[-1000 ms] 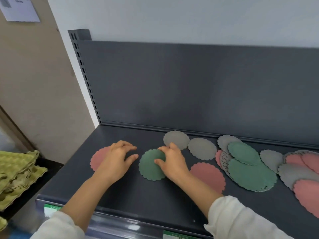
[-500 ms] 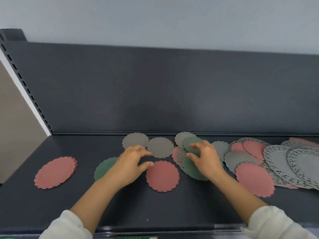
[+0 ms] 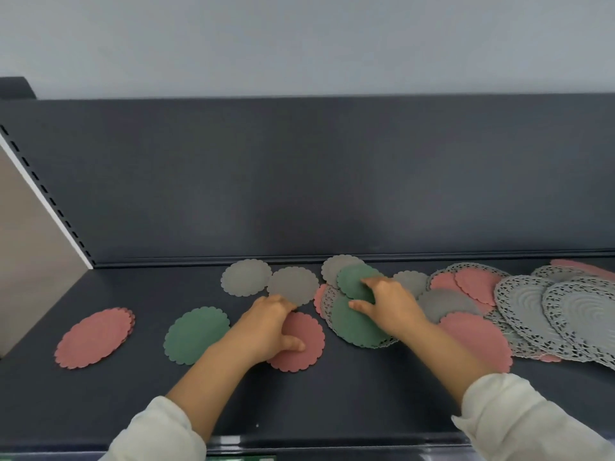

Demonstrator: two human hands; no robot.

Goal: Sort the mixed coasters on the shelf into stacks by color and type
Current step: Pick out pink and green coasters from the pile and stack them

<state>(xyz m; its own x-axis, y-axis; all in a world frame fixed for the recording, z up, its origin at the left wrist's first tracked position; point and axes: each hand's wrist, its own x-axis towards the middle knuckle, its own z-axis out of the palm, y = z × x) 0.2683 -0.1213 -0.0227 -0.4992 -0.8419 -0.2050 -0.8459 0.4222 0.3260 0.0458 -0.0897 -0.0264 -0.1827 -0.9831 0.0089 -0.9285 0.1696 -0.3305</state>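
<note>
Scalloped coasters lie scattered on a dark shelf (image 3: 100,410). My left hand (image 3: 266,331) rests curled on a single pink coaster (image 3: 307,356), fingers at its far edge and thumb on top. My right hand (image 3: 391,306) pinches a small green coaster (image 3: 354,281) that lies on a larger green one (image 3: 356,327) with a lace rim. To the left sit a green coaster (image 3: 194,336) and a small pink stack (image 3: 95,337). Behind my hands lie two grey coasters (image 3: 246,277) (image 3: 293,286).
The mixed pile stretches right: a pink coaster (image 3: 476,342), a plain grey one (image 3: 444,304), more pink ones (image 3: 476,282) and large grey lace doilies (image 3: 529,311). The shelf's back panel (image 3: 299,178) rises right behind. The front edge (image 3: 332,444) runs below my sleeves.
My left hand has moved right off the lone green coaster onto the pink one. My right hand has stayed on the green coasters in the pile, and the view has shifted right.
</note>
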